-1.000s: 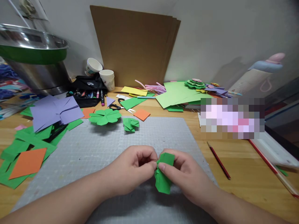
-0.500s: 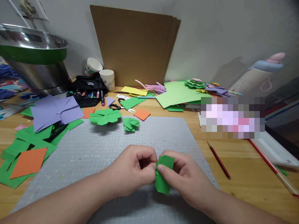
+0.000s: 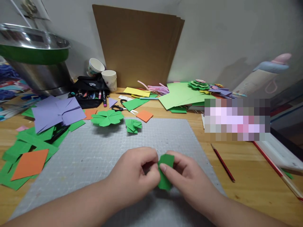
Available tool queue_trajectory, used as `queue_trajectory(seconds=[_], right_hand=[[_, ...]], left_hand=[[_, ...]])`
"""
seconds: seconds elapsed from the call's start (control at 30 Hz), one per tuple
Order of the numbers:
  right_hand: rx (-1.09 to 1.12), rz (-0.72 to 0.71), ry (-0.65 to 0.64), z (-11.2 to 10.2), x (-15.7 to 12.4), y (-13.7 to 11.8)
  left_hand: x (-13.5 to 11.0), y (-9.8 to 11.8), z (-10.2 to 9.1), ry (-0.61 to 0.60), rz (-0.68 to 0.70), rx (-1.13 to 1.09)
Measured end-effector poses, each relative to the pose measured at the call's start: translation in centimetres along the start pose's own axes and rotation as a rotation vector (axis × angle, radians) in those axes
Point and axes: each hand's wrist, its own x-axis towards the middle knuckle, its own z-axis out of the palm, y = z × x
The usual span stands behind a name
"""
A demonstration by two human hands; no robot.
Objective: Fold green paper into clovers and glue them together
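Note:
Both my hands meet over the near middle of the grey cutting mat (image 3: 94,151). Between them is a small folded green paper piece (image 3: 165,167), held upright. My left hand (image 3: 136,173) is curled, its thumb and fingers pinching the paper's left edge. My right hand (image 3: 187,178) pinches the paper from the right, thumb on its front face. Part of the paper is hidden behind my fingers.
A folded green clover (image 3: 107,117) and a smaller green folded piece (image 3: 133,125) lie at the mat's far edge. Scissors (image 3: 118,107), pen case (image 3: 91,94), paper cups (image 3: 109,80), purple, green and orange sheets lie left and behind. A red pencil (image 3: 222,162) lies right. Cardboard (image 3: 137,47) leans on the wall.
The green paper piece looks shorter and more tucked between my fingers than a second ago. Both hands have stayed in place, shifting only slightly.

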Motion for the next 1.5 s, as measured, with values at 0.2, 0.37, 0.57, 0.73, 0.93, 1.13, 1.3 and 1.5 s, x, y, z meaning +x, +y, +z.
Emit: queue_trajectory(seconds=[0.2,0.37,0.57,0.73,0.93,1.13,1.3,1.5], right_hand=[[0.208,0.088,0.042,-0.6,0.7,-0.3],[0.235,0.085,0.047,-0.8,0.6,-0.2],[0.202,0.044,0.044,-0.6,0.4,-0.5],[0.190,0.007,-0.013,-0.6,0.4,-0.6],[0.169,-0.002,-0.018,-0.5,0.4,-0.6],[0.204,0.016,0.001,-0.6,0.4,-0.7],[0.222,-0.006,-0.001,-0.6,0.5,-0.5],[0.242,-0.009,-0.022,-0.5,0.4,-0.6]], left_hand=[[0.9,-0.5,-0.3,-0.098,-0.317,-0.623],[1.2,-1.3,-0.5,-0.203,-0.420,-0.930],[1.3,-1.2,-0.5,-0.228,-0.441,-0.944],[1.4,-1.3,-0.4,-0.234,-0.426,-0.912],[1.2,-1.3,-0.5,-0.241,-0.385,-0.921],[1.1,-1.0,-0.5,-0.286,-0.343,-0.896],[0.8,-1.0,-0.3,-0.292,-0.233,-0.694],[0.6,-0.8,-0.3,-0.247,-0.177,-0.619]])
